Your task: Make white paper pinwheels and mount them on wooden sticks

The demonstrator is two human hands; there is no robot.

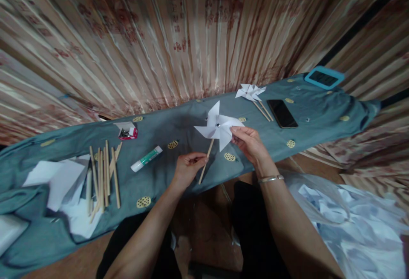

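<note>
A white paper pinwheel (213,130) is held up in front of me above the cloth-covered table. Its wooden stick is pinched between the thumb and fingers of my left hand (188,168). My right hand (249,142) grips the edge of one paper blade on the right side. A small shiny pin sits at the centre of the blades. Farther back to the right lie finished-looking white pinwheels (251,91) with wooden sticks, overlapping each other. Left of my hands rests a glue stick (147,158) with a green label.
On the left lie several wooden sticks (101,172) and white paper sheets (64,176). A small red box (128,131) holds metal pins. A black phone (282,113) and a blue-framed clock (324,77) lie right. A plastic bag of white paper (354,223) stands below the table; curtains hang behind.
</note>
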